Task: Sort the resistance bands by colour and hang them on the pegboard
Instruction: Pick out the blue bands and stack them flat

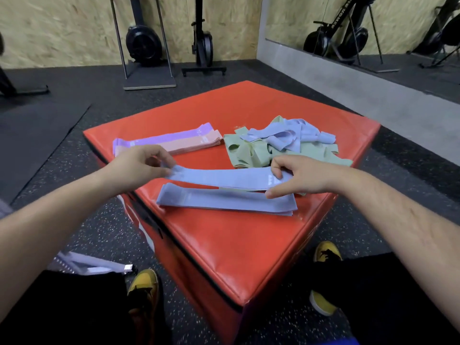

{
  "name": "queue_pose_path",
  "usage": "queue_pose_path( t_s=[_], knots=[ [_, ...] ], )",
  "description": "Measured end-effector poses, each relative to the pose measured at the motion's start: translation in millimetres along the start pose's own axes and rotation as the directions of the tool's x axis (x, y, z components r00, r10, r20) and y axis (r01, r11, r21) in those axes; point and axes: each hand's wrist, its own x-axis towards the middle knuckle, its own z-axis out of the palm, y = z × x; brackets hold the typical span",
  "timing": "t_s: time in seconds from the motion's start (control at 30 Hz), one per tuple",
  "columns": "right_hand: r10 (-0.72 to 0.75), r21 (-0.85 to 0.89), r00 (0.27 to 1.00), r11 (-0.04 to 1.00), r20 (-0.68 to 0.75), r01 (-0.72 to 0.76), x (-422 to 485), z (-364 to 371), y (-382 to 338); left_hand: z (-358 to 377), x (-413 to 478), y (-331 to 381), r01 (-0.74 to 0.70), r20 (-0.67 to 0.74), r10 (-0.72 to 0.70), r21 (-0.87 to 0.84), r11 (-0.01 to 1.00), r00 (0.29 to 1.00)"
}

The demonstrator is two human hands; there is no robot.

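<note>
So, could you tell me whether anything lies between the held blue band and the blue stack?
Nothing visible does. The left hand and right hand hold the blue band just beyond the stack; a green band peeks from under it, not onto the stack.

Chipboard walls (62, 28) enclose a dark speckled rubber floor (104, 220). Two black rowing machines (143, 43) stand upright at the far wall. A mirror (398, 21) covers the right wall, and a black mat (32, 135) lies at the left.
</note>
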Motion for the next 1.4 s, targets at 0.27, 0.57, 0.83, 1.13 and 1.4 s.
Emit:
queue_pose_path(
  t_s=[0.27,0.57,0.83,1.13,1.4],
  knots=[
    [-0.053,-0.345,0.998,0.937,0.026,0.058,4,22,13,18,-3,-15,-0.232,0.163,0.183,0.372,0.899,0.969],
    [-0.086,-0.596,0.994,0.796,0.063,0.107,5,26,17,35,0,-18,-0.304,0.253,0.189,0.571,0.763,0.949],
    [-0.1,-0.653,0.994,0.75,0.051,0.109,6,31,18,61,7,-5,-0.383,0.466,0.155,0.445,0.809,0.871],
    [-0.098,-0.594,0.995,0.801,-0.003,0.077,4,22,11,62,22,9,-0.395,0.458,0.176,0.442,0.805,0.871],
    [-0.029,-0.401,0.956,0.911,-0.292,-0.095,41,-32,13,91,81,73,-0.481,0.219,0.429,0.392,0.784,0.877]
  ],
)
